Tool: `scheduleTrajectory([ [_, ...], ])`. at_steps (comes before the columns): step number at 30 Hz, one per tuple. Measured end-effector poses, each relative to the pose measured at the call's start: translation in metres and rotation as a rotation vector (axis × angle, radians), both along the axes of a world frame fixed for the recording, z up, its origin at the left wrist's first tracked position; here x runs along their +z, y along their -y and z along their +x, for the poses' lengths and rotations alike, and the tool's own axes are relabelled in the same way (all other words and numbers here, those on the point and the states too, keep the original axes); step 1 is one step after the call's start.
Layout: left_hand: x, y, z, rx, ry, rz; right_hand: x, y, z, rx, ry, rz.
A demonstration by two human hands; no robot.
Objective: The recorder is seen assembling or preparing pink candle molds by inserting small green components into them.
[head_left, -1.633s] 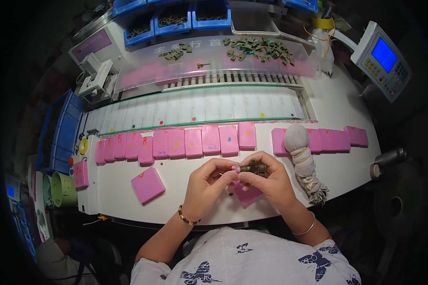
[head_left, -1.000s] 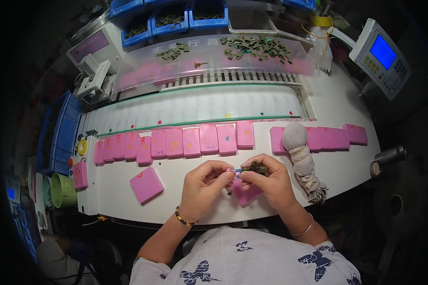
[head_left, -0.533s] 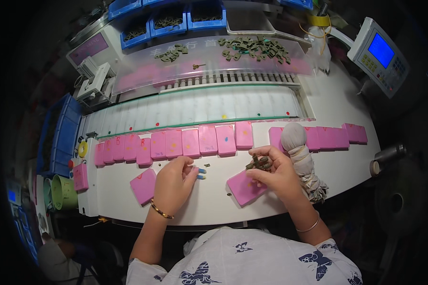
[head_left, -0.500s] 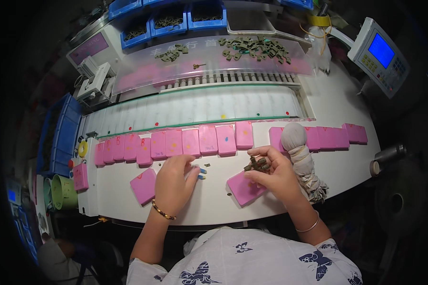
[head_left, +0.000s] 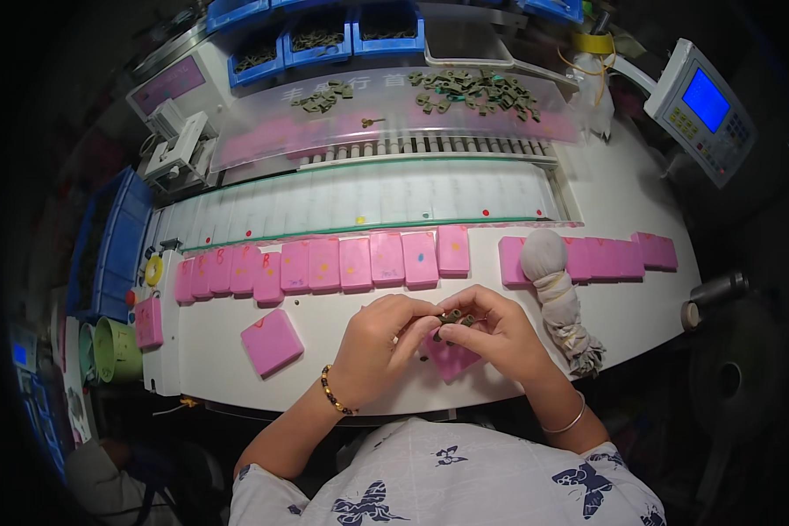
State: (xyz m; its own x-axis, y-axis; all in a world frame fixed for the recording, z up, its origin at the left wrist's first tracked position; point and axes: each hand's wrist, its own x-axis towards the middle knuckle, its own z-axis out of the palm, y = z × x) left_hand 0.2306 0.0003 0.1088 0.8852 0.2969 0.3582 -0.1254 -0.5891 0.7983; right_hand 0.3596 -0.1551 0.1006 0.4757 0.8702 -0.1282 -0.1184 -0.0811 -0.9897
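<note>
Okay, right hand (head_left: 510, 344) is pinching the green part (head_left: 453, 316), tubes slanting up-right, while left hand (head_left: 379, 339) is sitting at its left end, finger grip unclear.

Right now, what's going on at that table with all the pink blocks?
A person's right hand holds small dark-green parts above a pink block. The left hand's fingertips are right up at them; what those pinch is hidden. Beyond the hands, more pink blocks stand in a row, and a grey wrapped bundle lies to the right.
</note>
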Motion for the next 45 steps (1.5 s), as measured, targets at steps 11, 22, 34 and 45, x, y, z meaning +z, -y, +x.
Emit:
scheduleTrajectory([
  [11, -0.002, 0.008, -0.001, 0.043, 0.078, 0.423, 0.001, 0.000, -0.008, -0.159, 0.295, 0.008],
  [22, 0.001, 0.005, -0.002, -0.053, -0.053, 0.108, 0.006, 0.005, -0.011, -0.199, 0.526, 0.104],
  [34, -0.016, -0.011, -0.003, -0.290, -0.359, -1.377, -0.003, -0.001, -0.009, -0.227, 0.398, 0.295],
  [45, -0.011, -0.015, 0.002, 0.166, -0.072, -0.132, 0.010, -0.008, 0.009, -0.153, -0.262, 0.037],
])
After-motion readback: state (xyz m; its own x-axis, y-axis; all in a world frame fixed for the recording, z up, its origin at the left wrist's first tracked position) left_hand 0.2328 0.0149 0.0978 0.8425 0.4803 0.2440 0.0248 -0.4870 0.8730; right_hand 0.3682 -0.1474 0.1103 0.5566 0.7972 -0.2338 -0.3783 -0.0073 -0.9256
